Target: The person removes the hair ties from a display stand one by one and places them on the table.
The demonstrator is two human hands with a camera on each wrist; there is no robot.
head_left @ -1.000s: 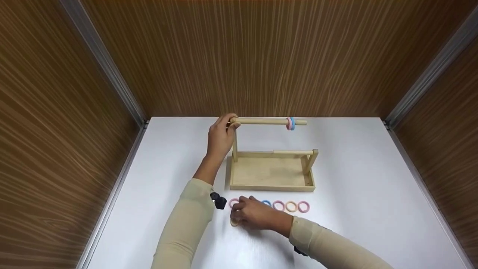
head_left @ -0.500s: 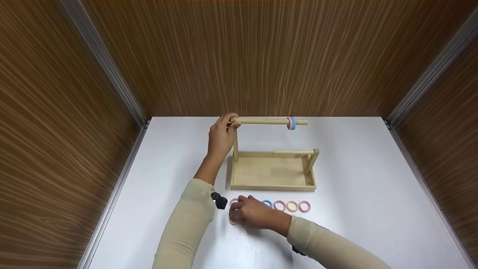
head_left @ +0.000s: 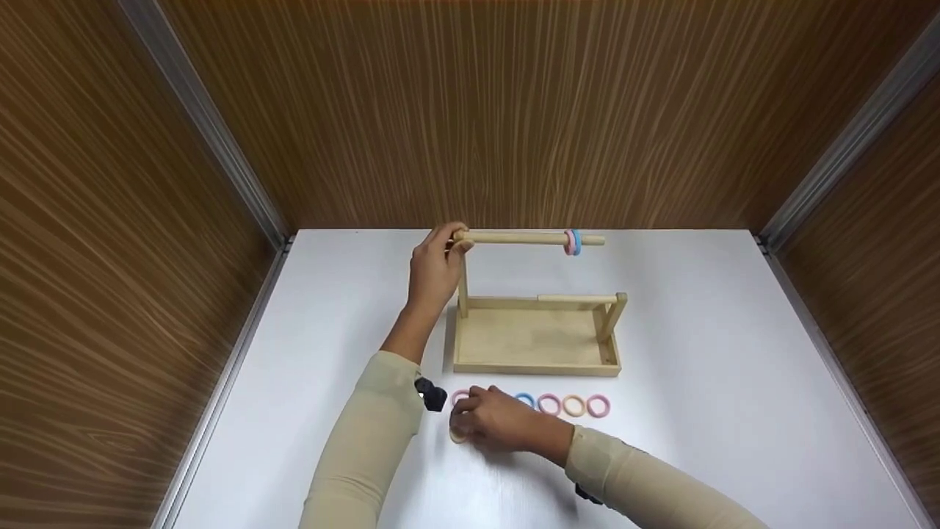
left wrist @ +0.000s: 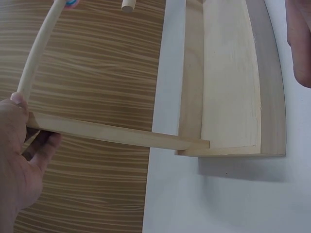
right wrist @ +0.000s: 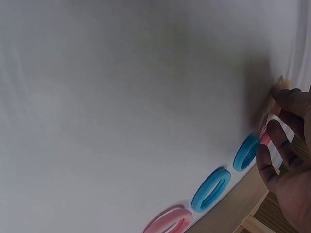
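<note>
tan ring (head_left: 459, 435) — flat on table, pinched

A white desk (head_left: 734, 353) is seen from above, enclosed on three sides by tall panels of brown wood grain. A back wall (head_left: 529, 110) is set straight across the far edge, and its grain is run in fine vertical streaks. A left wall (head_left: 95, 257) and a right wall (head_left: 896, 242) are angled outward toward the viewer. The corners are finished with grey metal strips (head_left: 213, 139), by which the panels are joined down to the desk surface. The scene is lit evenly from above, and only soft, faint shadows are cast on the smooth white top.
</note>
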